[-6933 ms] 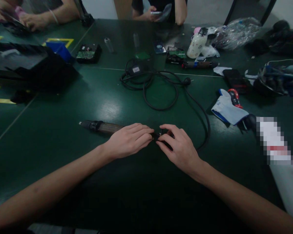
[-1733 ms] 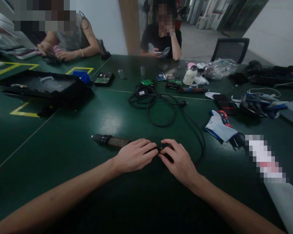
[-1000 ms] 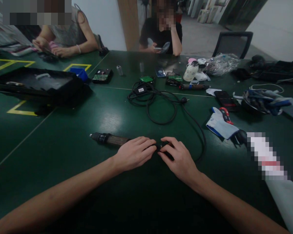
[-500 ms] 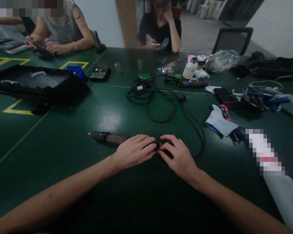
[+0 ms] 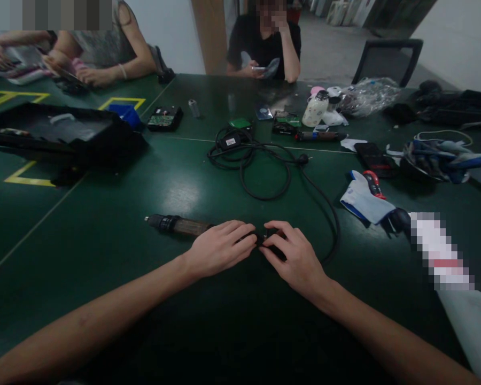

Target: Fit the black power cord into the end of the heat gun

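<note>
A dark electric screwdriver lies on the green table, its tip pointing left. My left hand is wrapped over its rear part, fingers closed round it. Close by on the right, my right hand pinches a small dark piece at the screwdriver's rear end, where the cable seems to join; the fingers mostly hide it. From near my right hand a black cable curves up to a loose coil with a labelled block and a plug.
A black tray and blue bin are at the left. Circuit-board parts, another screwdriver, a bottle, a phone and a glove lie farther off. People sit across the table.
My hands keep nearly the same place on the screwdriver. The view has shifted slightly, and the objects at the right appear a little farther right.
</note>
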The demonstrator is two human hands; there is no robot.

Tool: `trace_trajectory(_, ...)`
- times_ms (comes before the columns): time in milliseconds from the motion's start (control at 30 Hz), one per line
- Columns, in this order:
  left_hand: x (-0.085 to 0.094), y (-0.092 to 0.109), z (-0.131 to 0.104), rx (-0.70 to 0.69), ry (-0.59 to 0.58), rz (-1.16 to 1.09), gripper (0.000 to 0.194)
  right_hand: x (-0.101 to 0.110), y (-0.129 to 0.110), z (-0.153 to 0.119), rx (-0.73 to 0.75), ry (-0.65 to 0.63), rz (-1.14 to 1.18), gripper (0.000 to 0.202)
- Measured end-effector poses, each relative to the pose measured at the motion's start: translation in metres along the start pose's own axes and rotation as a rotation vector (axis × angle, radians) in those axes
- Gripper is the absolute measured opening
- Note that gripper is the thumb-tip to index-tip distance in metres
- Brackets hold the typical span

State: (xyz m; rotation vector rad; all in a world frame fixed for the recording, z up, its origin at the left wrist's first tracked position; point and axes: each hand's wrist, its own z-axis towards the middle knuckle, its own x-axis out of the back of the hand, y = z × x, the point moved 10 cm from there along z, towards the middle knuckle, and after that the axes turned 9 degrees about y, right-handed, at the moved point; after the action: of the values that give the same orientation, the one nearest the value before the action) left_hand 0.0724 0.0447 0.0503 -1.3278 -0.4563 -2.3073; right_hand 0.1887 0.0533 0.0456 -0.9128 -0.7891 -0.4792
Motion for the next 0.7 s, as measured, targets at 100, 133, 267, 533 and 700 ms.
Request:
trace_trajectory(100, 0.0004, 0.0011, 0.0, -0.013, -0.008, 0.005, 0.019, 0.0002, -0.0002, -0.0001, 0.001, 0.003, 0.001, 0.004)
trace_trajectory(133, -0.0002, 0.0019, -0.0003, -0.022, -0.014, 0.005, 0.019, 0.0001, -0.0002, -0.0001, 0.001, 0.002, 0.0, 0.004)
trace_trajectory(267, 0.0013, 0.0016, -0.0013, -0.027, 0.005, 0.005, 0.02, -0.0003, -0.0004, -0.0001, 0.0, 0.001, 0.003, 0.004)
trace_trajectory(533, 0.0038, 0.0056, 0.0026, -0.02, -0.031, -0.001, 0.02, 0.0052, -0.0043, -0.0008, -0.008, 0.01, -0.002, 0.005)
trace_trajectory(700, 0.0037, 0.0076, 0.0061, 0.0, -0.044, -0.003, 0.023, 0.0092, -0.0059, -0.0013, -0.012, 0.024, 0.016, 0.006)
